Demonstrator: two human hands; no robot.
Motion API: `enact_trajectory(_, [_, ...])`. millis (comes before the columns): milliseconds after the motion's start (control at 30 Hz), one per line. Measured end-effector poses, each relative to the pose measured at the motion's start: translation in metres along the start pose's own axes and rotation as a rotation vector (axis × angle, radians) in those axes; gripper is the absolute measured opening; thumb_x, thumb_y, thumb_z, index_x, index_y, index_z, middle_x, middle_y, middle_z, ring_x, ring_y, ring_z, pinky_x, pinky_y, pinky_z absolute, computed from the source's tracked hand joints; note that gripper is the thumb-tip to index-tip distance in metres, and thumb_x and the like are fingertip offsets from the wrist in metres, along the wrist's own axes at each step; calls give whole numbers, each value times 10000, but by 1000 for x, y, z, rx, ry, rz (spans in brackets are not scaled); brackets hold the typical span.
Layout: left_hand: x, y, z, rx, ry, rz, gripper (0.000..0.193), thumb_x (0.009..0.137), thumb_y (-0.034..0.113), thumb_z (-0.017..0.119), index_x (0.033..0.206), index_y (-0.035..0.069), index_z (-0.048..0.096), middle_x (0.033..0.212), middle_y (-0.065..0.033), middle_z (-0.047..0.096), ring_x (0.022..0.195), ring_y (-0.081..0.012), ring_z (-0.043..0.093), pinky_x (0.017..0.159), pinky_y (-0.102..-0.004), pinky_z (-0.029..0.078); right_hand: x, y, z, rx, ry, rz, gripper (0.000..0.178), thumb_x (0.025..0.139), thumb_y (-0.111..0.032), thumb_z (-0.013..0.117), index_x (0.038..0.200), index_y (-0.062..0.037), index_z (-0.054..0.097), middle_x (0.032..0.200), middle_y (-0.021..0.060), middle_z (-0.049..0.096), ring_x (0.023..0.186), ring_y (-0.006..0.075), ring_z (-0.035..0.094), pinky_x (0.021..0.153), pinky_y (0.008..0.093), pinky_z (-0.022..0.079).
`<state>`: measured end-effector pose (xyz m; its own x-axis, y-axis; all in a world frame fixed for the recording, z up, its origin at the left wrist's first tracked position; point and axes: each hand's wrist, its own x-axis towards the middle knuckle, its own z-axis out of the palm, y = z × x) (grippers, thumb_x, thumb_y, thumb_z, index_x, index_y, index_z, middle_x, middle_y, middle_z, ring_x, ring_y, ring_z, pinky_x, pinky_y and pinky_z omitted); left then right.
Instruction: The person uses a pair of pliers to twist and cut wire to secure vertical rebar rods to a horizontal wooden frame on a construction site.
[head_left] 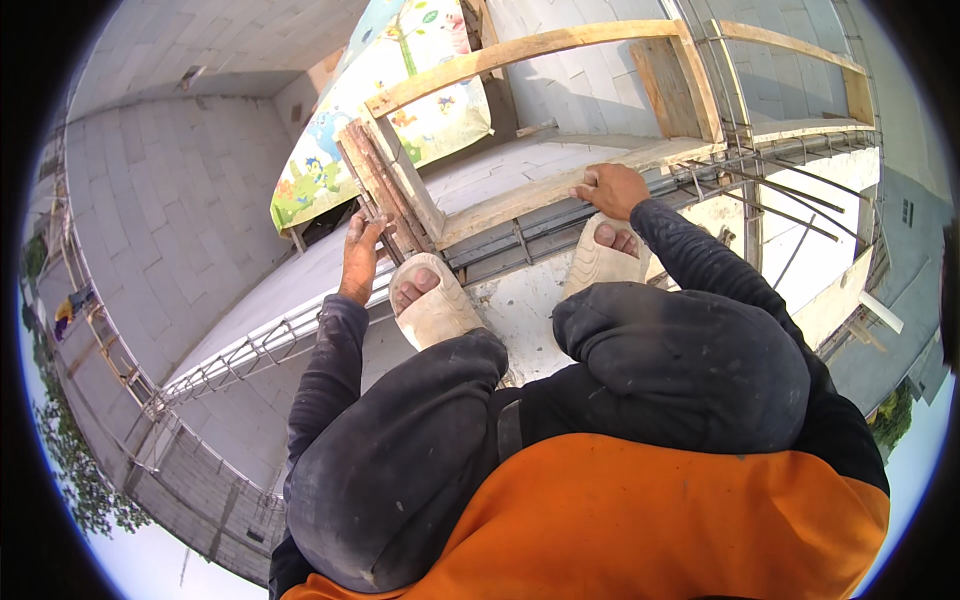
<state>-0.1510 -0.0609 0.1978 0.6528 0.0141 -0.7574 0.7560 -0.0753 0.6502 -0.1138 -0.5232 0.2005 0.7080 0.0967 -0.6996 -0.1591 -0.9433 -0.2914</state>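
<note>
Rebar cage (560, 225) partly behind hands

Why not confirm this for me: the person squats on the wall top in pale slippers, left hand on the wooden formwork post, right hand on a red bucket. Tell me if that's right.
One detail is wrong. The head view shows no red bucket: the right hand rests on the wooden plank beside the steel rebar. The rest stands: pale slippers, left hand on the wooden formwork post.

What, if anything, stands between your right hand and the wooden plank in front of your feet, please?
Nothing visible does. The right hand already rests flat on the wooden plank, just above the steel bars. The left hand is off to the side, at the bundle of wooden slats.
</note>
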Motion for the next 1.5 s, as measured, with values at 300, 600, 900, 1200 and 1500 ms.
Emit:
enact_trajectory(300, [36, 35, 17, -138, 41, -3, 536, 921, 287, 856, 1322, 66, 577, 1087, -40, 743, 940, -144, 717, 833, -307, 562, -3, -2, -2, 43, -34, 12, 453, 949, -525, 707, 1018, -80, 762, 995, 155, 769, 981, 360, 723, 859, 490, 544])
enact_trajectory(600, [42, 28, 13, -38, 86, -26, 377, 955, 302, 822, 1214, 87, 652, 1035, -48, 777, 728, -89, 634, 633, -255, 544, -1, -3, -3, 10, -61, 25, 458, 961, -516, 694, 1065, -75, 758, 1035, 172, 772, 1028, 379, 725, 875, 509, 550])
enact_trajectory(900, [43, 27, 13, -123, 83, -55, 334, 917, 268, 863, 1124, 122, 644, 960, -18, 736, 695, -99, 640, 567, -274, 519, -3, -4, -4, 8, -23, -11, 454, 953, -513, 702, 1026, -70, 767, 1004, 181, 766, 1005, 392, 717, 858, 520, 540])
enact_trajectory(1200, [35, 26, 3, -177, -74, 1, 348, 972, 275, 813, 1198, 125, 595, 971, 34, 623, 795, -98, 596, 703, -302, 533, -2, 8, 0, 95, 27, -98, 403, 960, -461, 699, 972, -62, 757, 955, 181, 755, 964, 398, 707, 848, 510, 534])
enact_trajectory(1500, [15, 23, -48, 214, 70, 99, 496, 1025, 258, 694, 1437, 27, 541, 1060, -84, 760, 928, -179, 730, 808, -313, 567, -8, 63, -16, 169, 457, 74, 322, 955, -385, 693, 1006, -74, 759, 895, 173, 761, 957, 397, 710, 882, 508, 529])
